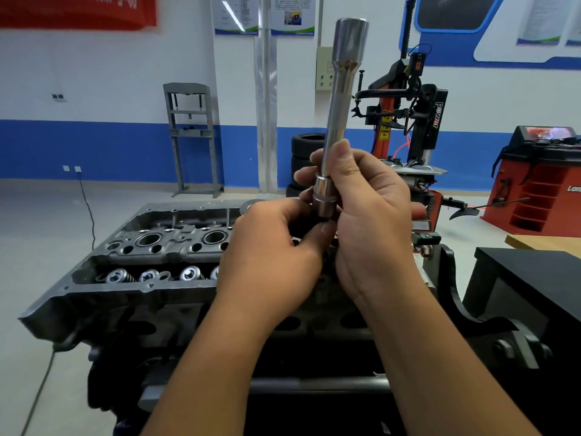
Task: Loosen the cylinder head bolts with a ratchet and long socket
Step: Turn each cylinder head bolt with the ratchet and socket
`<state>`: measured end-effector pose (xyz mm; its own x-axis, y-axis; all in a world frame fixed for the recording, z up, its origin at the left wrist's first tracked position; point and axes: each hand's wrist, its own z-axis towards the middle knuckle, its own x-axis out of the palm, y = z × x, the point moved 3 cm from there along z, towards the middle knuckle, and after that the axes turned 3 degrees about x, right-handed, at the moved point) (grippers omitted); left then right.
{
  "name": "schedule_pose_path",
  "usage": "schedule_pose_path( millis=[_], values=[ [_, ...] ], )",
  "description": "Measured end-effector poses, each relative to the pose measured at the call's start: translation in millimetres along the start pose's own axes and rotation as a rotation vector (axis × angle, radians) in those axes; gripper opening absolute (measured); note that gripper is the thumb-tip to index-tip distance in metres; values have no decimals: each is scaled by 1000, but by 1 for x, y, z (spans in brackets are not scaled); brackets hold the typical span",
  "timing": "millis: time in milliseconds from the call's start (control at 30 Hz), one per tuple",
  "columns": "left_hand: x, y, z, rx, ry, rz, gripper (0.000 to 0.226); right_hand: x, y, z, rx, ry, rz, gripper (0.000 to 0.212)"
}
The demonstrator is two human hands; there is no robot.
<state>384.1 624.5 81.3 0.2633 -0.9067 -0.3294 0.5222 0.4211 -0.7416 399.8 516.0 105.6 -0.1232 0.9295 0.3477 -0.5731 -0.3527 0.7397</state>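
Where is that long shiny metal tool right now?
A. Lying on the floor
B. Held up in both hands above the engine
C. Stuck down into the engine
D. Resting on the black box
B: the long socket points upward, gripped by the right hand and the left hand above the cylinder head.

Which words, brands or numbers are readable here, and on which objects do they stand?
"power": on the black column of the tyre changer.
"La...": cut off by the frame edge, on the red cabinet.
Red banner and wall posters: too blurred to read.
Long socket: no marking visible.
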Motion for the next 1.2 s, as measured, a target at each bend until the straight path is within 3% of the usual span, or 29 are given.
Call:
schedule_pose_path(
  millis=[200,400,633,733,1033,1133,1200],
  values=[
    [0,2,0,-10,-91,45,27,-2,1,1,-74,-30,-42,15],
    [-1,-1,0,16,80,-4,22,-2,-1,1,-35,-40,-23,26],
    [1,1,0,-32,-58,57,30,-1,-1,1,-22,-55,-35,13],
    [0,1,-1,-23,-79,68,31,-4,-2,1,-50,-96,-29,17],
    [0,0,-1,-26,50,96,29,-1,0,0,-44,-13,-35,17],
    [0,-1,-2,-31,13,111,36,-1,-1,0,-3,-6,-9,19],
    [1,1,-2,-21,-36,127,23,-1,-1,0,9,-16,-5,17]
  ],
)
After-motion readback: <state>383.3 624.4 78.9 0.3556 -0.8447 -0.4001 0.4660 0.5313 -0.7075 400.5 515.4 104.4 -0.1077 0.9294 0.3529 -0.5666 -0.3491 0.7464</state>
